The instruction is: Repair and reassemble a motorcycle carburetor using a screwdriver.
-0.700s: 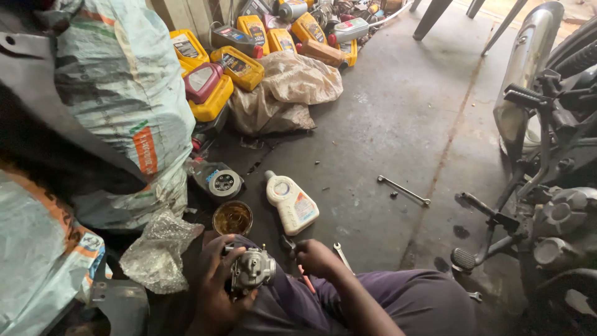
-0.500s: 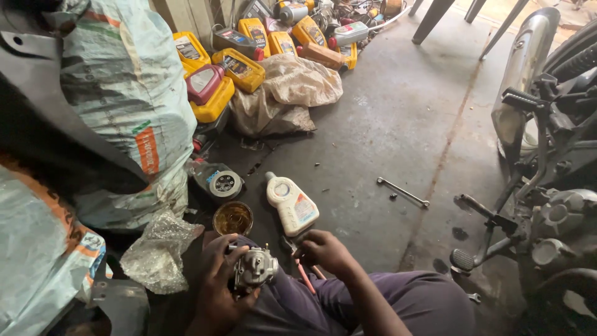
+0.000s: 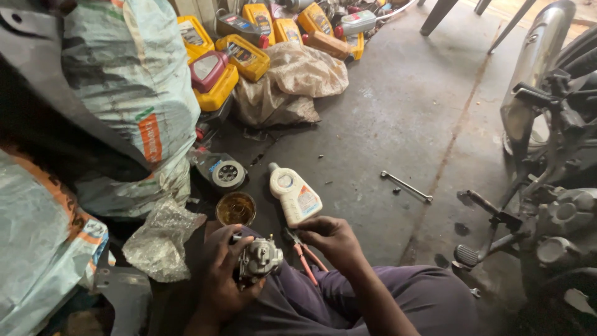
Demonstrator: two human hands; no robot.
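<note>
My left hand point(image 3: 219, 274) grips a small metal carburettor point(image 3: 259, 260) over my lap. My right hand point(image 3: 333, 239) hovers just right of it, fingers pinched together at the tips; whether a small part sits between them is too small to tell. Red-handled pliers point(image 3: 305, 260) lie on the floor between the two hands. Just beyond stand a white plastic bottle point(image 3: 294, 194) lying on its side and a small round bowl of brownish liquid point(image 3: 236, 208).
Large woven sacks point(image 3: 130, 93) fill the left side. Yellow oil cans point(image 3: 245, 56) and a crumpled cloth bag point(image 3: 292, 87) sit at the back. A spanner point(image 3: 406, 186) lies on the concrete floor. A motorcycle point(image 3: 547, 186) stands at the right. Crumpled plastic point(image 3: 160, 239) lies near my left knee.
My right hand has shifted slightly right and away from the carburettor, showing the red pliers. The left hand keeps holding the carburettor.
</note>
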